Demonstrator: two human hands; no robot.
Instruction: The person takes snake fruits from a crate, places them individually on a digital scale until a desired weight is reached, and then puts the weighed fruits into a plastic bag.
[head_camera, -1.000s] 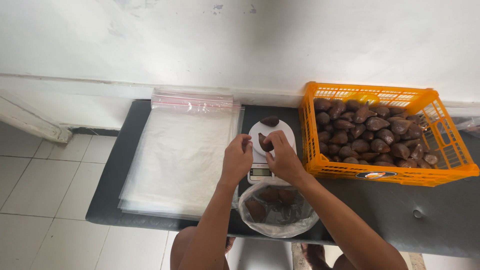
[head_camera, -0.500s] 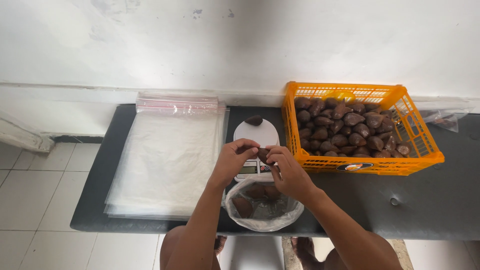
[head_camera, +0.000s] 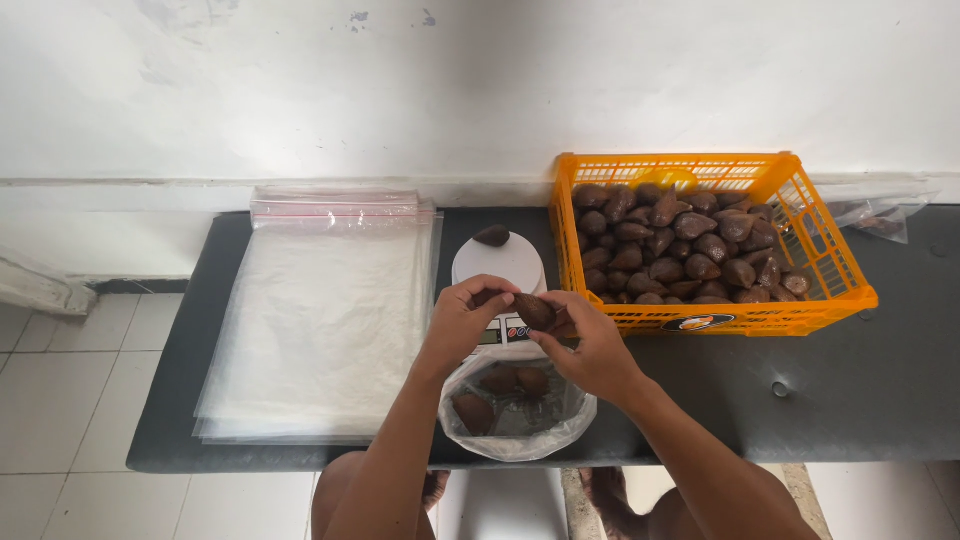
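Note:
My left hand (head_camera: 466, 322) and my right hand (head_camera: 590, 345) meet over the front of a small white kitchen scale (head_camera: 499, 266), both pinching brown scaly fruits (head_camera: 533, 311). One more brown fruit (head_camera: 491, 236) lies on the far edge of the scale plate. Just below my hands, at the table's near edge, an open clear plastic bag (head_camera: 515, 420) holds three such fruits. An orange plastic crate (head_camera: 830, 262) full of the same brown fruits stands to the right of the scale.
A stack of clear zip bags (head_camera: 325, 310) lies flat on the left part of the dark table (head_camera: 880, 400). Another small clear bag (head_camera: 880, 218) lies behind the crate at the right. White wall behind, tiled floor at left.
My hands have drawn back from the scale plate toward the near edge, carrying fruit over the open bag. One fruit stays on the plate.

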